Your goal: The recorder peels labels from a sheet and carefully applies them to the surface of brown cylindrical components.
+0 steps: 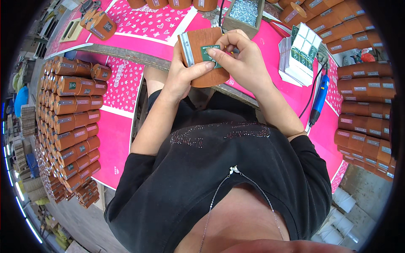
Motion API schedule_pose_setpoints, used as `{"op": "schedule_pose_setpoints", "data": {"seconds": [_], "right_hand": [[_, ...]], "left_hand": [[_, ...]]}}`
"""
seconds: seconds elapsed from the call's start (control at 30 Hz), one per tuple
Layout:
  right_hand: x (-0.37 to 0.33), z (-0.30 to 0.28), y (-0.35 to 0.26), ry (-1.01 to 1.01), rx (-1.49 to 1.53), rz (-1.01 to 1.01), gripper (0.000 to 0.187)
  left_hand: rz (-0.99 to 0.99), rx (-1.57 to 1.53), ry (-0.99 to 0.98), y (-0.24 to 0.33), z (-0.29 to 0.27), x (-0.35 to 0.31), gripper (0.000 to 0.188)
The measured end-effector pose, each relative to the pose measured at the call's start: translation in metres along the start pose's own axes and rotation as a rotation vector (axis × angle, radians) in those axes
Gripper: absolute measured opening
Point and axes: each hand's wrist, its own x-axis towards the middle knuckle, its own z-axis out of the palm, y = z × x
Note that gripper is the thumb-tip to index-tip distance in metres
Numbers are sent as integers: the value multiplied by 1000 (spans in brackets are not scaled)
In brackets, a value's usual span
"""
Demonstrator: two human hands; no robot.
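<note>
My left hand (184, 77) holds a reddish-brown wooden block (202, 38) with a rounded near end and a metal strip (186, 49) along its left edge. The left thumb lies on the block's upper face, against a small dark green label (205, 51). From the other side, my right hand (246, 57) pinches the label between thumb and forefinger, its thumb tip lying over part of it. Whether the label is fully stuck to the wood cannot be told. The block is above the table's near edge, in front of my body.
Stacked brown wooden blocks (80, 101) stand on the left, with more piles (365, 101) on the right. A box of small metal screws (244, 12) stands behind my hands. Right of them are a stack of white and green labels (298, 55) and a blue corded power tool (320, 99).
</note>
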Motion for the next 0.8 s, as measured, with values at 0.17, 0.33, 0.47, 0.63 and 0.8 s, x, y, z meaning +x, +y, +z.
{"op": "schedule_pose_setpoints", "data": {"seconds": [0.17,0.33,0.47,0.63,0.8], "right_hand": [[-5,3,-2,128,-43,-137,21],[0,5,7,284,13,-220,40],[3,12,25,261,188,-224,53],[-11,16,16,-28,373,-169,80],[-7,21,12,-114,423,-105,86]], "left_hand": [[29,-18,-21,2,4,-2,75],[22,-5,-69,8,6,-4,72],[10,-98,-65,10,13,-6,63],[-12,-156,32,6,9,-5,50],[8,-241,38,-8,-4,0,47]]}}
